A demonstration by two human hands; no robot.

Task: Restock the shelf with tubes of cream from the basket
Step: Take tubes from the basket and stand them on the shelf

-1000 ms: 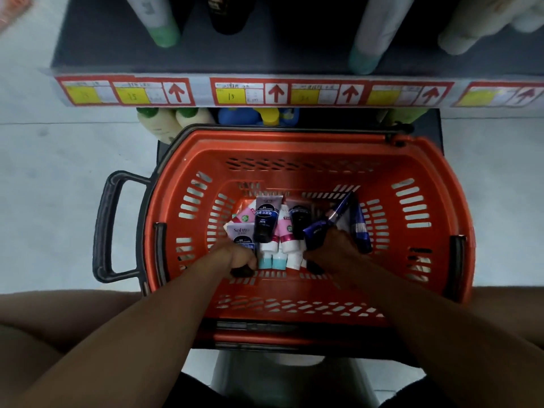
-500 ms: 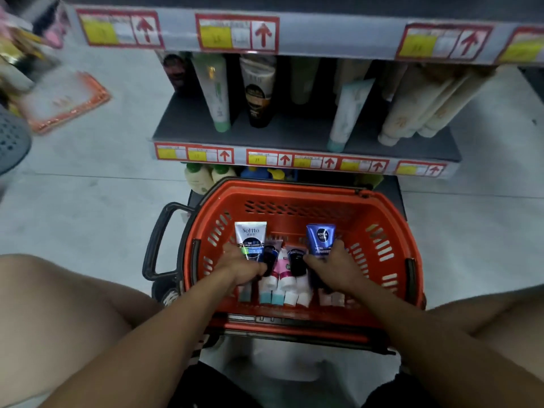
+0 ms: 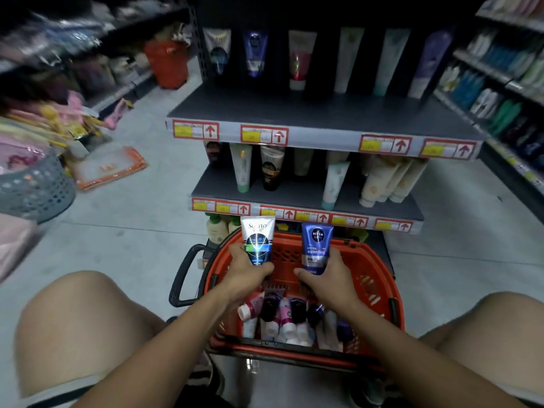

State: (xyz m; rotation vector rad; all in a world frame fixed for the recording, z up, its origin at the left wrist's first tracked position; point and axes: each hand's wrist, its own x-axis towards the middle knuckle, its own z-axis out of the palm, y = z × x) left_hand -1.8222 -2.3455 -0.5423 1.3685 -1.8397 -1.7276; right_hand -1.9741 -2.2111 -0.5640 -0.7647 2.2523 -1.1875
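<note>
Shopping basket (image 3: 379,278), orange, sits below the shelf (image 3: 294,113): above its rim my left hand (image 3: 247,275) grips a white tube (image 3: 257,238) upright; beside it, my right hand (image 3: 332,278) clasps a blue tube (image 3: 316,245). More tubes (image 3: 282,319) lie inside the basket.

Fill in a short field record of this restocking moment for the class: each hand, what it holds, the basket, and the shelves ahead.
left hand: grips a white Softto tube, raised above the basket
right hand: grips a blue Nivea Men tube, raised likewise
orange basket: on the floor between the knees, more tubes lying inside
middle shelf: tubes standing cap-down, bare gaps between them
top shelf: tubes ranged along the back
stage: both tubes lifted, neither shelved yet
</note>
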